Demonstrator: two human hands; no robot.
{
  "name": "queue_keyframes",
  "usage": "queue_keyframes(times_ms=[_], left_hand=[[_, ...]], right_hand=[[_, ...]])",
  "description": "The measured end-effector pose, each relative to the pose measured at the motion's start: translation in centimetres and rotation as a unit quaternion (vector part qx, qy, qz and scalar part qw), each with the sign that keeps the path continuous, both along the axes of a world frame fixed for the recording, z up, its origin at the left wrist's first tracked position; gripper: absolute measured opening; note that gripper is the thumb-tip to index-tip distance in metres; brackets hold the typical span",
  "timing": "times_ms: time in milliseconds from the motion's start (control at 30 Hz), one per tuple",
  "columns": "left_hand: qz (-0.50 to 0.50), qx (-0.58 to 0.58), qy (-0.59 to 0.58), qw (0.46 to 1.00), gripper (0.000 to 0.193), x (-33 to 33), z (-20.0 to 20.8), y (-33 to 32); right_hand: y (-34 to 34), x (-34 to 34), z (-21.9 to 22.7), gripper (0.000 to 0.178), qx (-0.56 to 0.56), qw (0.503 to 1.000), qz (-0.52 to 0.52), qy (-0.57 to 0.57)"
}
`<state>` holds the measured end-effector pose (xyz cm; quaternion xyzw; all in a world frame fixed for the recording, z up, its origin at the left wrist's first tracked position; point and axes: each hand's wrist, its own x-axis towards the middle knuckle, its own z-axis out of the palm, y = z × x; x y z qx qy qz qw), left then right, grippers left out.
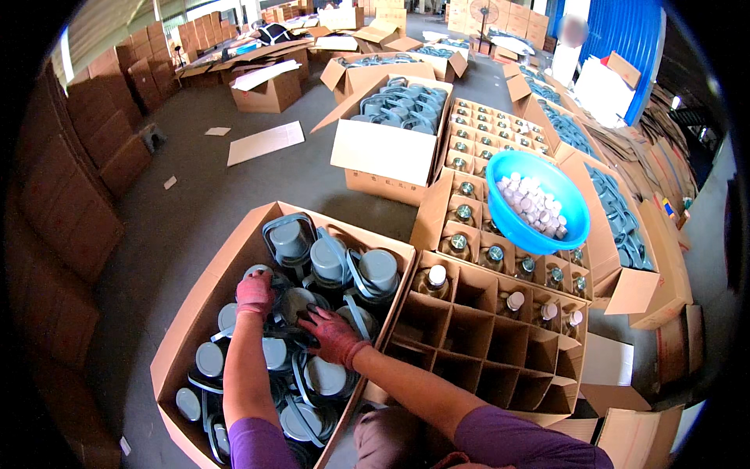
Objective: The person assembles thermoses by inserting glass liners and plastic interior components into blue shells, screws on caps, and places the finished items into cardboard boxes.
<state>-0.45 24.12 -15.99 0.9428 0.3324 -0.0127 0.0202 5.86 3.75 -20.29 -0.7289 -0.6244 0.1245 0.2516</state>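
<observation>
Both my hands, in reddish gloves with dark fingertips, are inside an open cardboard box (185,322) packed with grey-blue lidded containers. My left hand (255,292) is closed over the top of one lidded container (258,270) near the box's left side. My right hand (334,336) reaches in from the right, its fingers apart and resting against the containers in the middle. Between the hands is another lidded container (297,303). Strap-like carrying handles loop over several of them, such as the container (378,270) at the far right corner. The undersides of my fingers are hidden.
To the right, a divided carton (476,332) holds a few white-capped glass bottles (434,281). Behind it, a blue basin (539,168) of white caps sits on cartons of bottles. More boxes of grey-blue parts (402,105) stand beyond; flat cardboard (266,143) lies on the floor.
</observation>
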Motion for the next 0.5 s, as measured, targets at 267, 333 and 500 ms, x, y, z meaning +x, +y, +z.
queue_keyframes(times_ms=[267, 333, 500], left_hand=[[-0.036, 0.183, -0.185, 0.965, 0.03, -4.5, 13.9, -0.7], [-0.094, 0.23, -0.245, 0.937, 0.03, -5.3, 20.1, -5.5], [-0.148, 0.312, -0.383, 0.857, 0.027, -13.1, 27.6, -20.1]], right_hand=[[0.2, -0.5, 1.6, 0.059, 0.018, 0.997, 0.013, 0.069], [0.3, 1.3, -0.4, 0.057, 0.067, 0.978, -0.003, 0.199], [0.4, 5.6, 1.7, 0.032, 0.288, 0.59, -0.185, 0.731]])
